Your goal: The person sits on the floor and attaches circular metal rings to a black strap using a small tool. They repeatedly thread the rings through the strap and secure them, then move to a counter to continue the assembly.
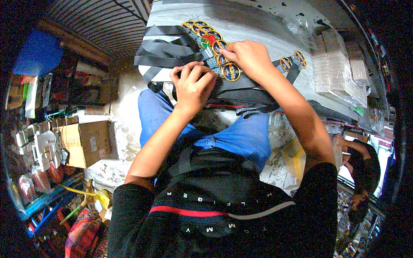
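Note:
Round medals with gold rims and dark blue middles (231,72) lie overlapping in a row across grey patterned ribbon ends. My right hand (249,58) pinches one medal (220,46) of the row between thumb and fingers. Left of it, my left hand (193,84) is closed, with fingers curled down onto the black ribbons (165,51) beside the row; its fingertips are partly hidden. Loops of wide black ribbon spread to the left, and more black ribbon (245,88) lies along the near table edge. A red and green patch shows among the medals.
Two more medals (286,64) lie right of my right forearm on the grey table (258,30). Stacked white boxes (333,64) and clear plastic stand at the right. On the left are a cardboard box (88,144) and a shelf. Another person (363,163) is at the far right.

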Action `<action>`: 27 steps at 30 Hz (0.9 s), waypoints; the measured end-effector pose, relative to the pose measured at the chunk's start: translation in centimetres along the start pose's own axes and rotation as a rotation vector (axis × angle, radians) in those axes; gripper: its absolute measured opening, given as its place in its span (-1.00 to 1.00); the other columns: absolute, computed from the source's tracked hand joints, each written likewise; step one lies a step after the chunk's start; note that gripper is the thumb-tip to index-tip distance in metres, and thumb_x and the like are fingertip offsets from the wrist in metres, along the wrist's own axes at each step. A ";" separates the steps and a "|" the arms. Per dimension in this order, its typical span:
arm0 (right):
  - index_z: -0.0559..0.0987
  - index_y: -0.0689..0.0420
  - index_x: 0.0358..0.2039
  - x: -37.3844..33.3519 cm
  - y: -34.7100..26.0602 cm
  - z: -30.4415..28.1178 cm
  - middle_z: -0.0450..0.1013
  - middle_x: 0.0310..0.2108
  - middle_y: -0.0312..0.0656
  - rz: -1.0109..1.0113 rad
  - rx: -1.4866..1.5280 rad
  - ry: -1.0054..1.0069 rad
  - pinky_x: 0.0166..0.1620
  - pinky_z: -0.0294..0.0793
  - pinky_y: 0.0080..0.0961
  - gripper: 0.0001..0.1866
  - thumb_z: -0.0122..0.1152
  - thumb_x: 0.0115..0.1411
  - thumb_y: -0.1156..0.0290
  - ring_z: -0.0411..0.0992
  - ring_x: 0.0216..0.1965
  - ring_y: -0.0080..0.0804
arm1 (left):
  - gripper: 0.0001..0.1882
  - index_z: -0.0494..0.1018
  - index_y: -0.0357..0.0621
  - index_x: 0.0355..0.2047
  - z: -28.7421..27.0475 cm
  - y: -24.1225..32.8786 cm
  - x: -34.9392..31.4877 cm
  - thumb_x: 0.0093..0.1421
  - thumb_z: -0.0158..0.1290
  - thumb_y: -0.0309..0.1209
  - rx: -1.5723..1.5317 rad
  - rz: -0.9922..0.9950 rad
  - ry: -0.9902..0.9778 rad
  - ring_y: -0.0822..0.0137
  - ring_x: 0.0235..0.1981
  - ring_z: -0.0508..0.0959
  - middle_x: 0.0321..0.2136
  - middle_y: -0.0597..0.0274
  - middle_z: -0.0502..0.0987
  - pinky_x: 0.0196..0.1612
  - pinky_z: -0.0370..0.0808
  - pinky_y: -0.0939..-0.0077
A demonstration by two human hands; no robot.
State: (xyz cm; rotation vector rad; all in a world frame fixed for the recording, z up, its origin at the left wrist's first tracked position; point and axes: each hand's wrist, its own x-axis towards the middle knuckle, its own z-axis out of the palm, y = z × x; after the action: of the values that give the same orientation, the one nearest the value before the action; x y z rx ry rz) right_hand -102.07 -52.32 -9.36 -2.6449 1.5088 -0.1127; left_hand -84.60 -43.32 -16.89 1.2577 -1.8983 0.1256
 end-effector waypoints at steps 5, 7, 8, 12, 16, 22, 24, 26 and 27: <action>0.68 0.01 -0.38 0.1 0.0 0.2 0.55 -0.51 -0.06 -0.011 -0.013 0.003 -0.34 0.48 -0.14 -0.55 0.02 0.23 -0.08 0.54 -0.40 -0.07 | -0.80 0.58 0.22 -0.39 0.1 0.0 -0.1 -0.08 0.27 -0.33 0.019 -0.012 -0.018 0.32 -0.05 0.47 -0.30 0.49 0.54 0.02 0.13 0.18; 0.68 0.01 -0.38 0.1 0.0 0.3 0.55 -0.51 -0.06 0.000 -0.031 -0.005 -0.34 0.48 -0.15 -0.55 0.02 0.23 -0.08 0.54 -0.40 -0.07 | -0.80 0.58 0.23 -0.39 0.2 0.0 -0.1 -0.09 0.27 -0.33 0.023 -0.013 -0.012 0.32 -0.06 0.47 -0.31 0.49 0.53 0.02 0.13 0.17; 0.68 0.02 -0.38 0.1 0.0 0.4 0.55 -0.51 -0.06 0.004 -0.043 -0.001 -0.34 0.48 -0.15 -0.55 0.02 0.23 -0.08 0.54 -0.40 -0.07 | -0.81 0.58 0.22 -0.39 0.2 0.0 -0.1 -0.08 0.27 -0.32 0.026 -0.010 -0.011 0.32 -0.06 0.47 -0.31 0.49 0.53 0.02 0.13 0.18; 0.68 0.01 -0.38 0.2 -0.1 0.7 0.55 -0.51 -0.07 -0.007 -0.020 0.006 -0.34 0.48 -0.16 -0.54 0.02 0.23 -0.09 0.54 -0.41 -0.08 | -0.86 0.53 0.15 -0.44 0.3 0.0 0.0 -0.04 0.25 -0.31 0.020 0.008 0.023 0.33 -0.09 0.47 -0.31 0.48 0.52 -0.03 0.15 0.16; 0.69 0.01 -0.38 0.2 0.0 0.7 0.55 -0.51 -0.08 -0.021 0.010 0.008 -0.34 0.48 -0.17 -0.54 0.02 0.23 -0.09 0.54 -0.40 -0.08 | -0.87 0.52 0.13 -0.45 0.3 0.0 0.0 -0.03 0.25 -0.31 0.008 0.011 0.052 0.35 -0.10 0.47 -0.31 0.49 0.51 -0.05 0.15 0.15; 0.69 0.01 -0.37 0.2 0.1 0.8 0.56 -0.49 -0.09 0.005 0.021 0.010 -0.33 0.48 -0.17 -0.55 0.03 0.23 -0.08 0.54 -0.39 -0.09 | -0.86 0.52 0.15 -0.43 0.3 0.0 0.0 -0.04 0.25 -0.31 0.020 0.010 0.036 0.36 -0.11 0.47 -0.32 0.51 0.51 -0.05 0.15 0.14; 0.69 0.00 -0.36 0.2 0.1 0.8 0.56 -0.49 -0.09 0.002 0.029 0.017 -0.33 0.48 -0.17 -0.56 0.03 0.23 -0.08 0.54 -0.38 -0.09 | -0.83 0.56 0.14 -0.40 0.2 0.0 -0.1 -0.05 0.27 -0.31 0.025 0.012 0.017 0.34 -0.11 0.48 -0.30 0.48 0.53 -0.02 0.13 0.19; 0.69 0.00 -0.35 0.2 0.1 0.5 0.56 -0.49 -0.09 -0.004 0.038 0.010 -0.33 0.48 -0.18 -0.57 0.03 0.23 -0.07 0.54 -0.38 -0.09 | -0.81 0.58 0.14 -0.37 0.0 0.0 0.0 -0.06 0.27 -0.32 0.027 0.005 -0.010 0.33 -0.11 0.48 -0.28 0.47 0.54 -0.01 0.13 0.22; 0.69 0.00 -0.35 0.2 0.2 0.3 0.56 -0.49 -0.09 -0.010 0.028 0.008 -0.33 0.48 -0.18 -0.57 0.03 0.23 -0.06 0.54 -0.38 -0.08 | -0.80 0.58 0.15 -0.36 -0.1 0.1 0.0 -0.06 0.27 -0.33 0.025 -0.002 -0.025 0.33 -0.11 0.48 -0.27 0.47 0.54 -0.02 0.13 0.22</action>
State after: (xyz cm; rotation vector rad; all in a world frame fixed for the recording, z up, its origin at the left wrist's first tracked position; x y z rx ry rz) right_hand -102.11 -52.58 -9.65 -2.6332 1.4858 -0.1436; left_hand -84.62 -43.22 -16.81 1.2831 -1.9218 0.1335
